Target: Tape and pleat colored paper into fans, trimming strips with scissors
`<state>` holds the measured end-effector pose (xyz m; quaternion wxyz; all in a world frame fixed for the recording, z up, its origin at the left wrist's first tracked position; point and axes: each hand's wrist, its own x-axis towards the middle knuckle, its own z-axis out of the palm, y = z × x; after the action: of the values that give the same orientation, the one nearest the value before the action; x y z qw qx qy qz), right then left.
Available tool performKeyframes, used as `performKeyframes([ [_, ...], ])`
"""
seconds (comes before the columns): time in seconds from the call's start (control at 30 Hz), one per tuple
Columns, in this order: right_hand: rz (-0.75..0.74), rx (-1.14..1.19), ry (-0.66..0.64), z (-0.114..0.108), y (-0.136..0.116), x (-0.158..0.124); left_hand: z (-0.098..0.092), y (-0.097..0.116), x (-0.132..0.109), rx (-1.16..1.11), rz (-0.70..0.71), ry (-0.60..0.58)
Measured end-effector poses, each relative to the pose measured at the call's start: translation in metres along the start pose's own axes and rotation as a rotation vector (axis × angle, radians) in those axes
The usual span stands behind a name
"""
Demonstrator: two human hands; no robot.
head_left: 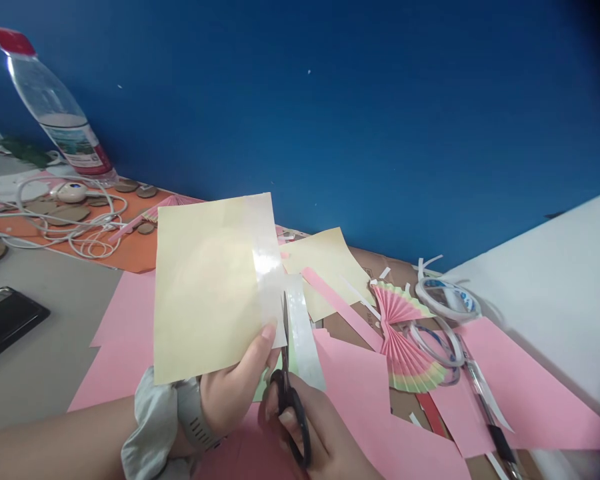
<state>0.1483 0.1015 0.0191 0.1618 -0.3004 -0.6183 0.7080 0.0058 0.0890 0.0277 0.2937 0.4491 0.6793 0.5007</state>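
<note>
My left hand pinches a pale yellow sheet of paper by its lower right corner, thumb on the front, and holds it up over the table. My right hand grips black-handled scissors with fingers through the loops. The blades point up along the sheet's right edge. A narrow glossy strip hangs off just right of the blades. A watch and a grey scrunchie sit on my left wrist.
Pink paper sheets and another yellow sheet cover the table. Folded pink paper fans, tape rolls and a pen lie to the right. A water bottle, white cable and dark phone are at left. A blue wall stands behind.
</note>
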Motion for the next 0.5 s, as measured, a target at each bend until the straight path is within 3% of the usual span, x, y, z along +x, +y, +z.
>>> performKeyframes([
  [0.2, -0.019, -0.029, -0.007, -0.0029, -0.0009, 0.0015, -0.0005, 0.0014, -0.0003, 0.006, -0.037, -0.03],
  [0.33, -0.005, -0.036, -0.009, -0.0029, 0.001, 0.0013, 0.0015, 0.0053, -0.0029, -0.008, -0.096, 0.012],
  [0.5, -0.013, -0.073, 0.013, -0.0015, 0.0027, 0.0011, 0.0006, 0.0068, -0.0041, -0.031, -0.074, -0.021],
])
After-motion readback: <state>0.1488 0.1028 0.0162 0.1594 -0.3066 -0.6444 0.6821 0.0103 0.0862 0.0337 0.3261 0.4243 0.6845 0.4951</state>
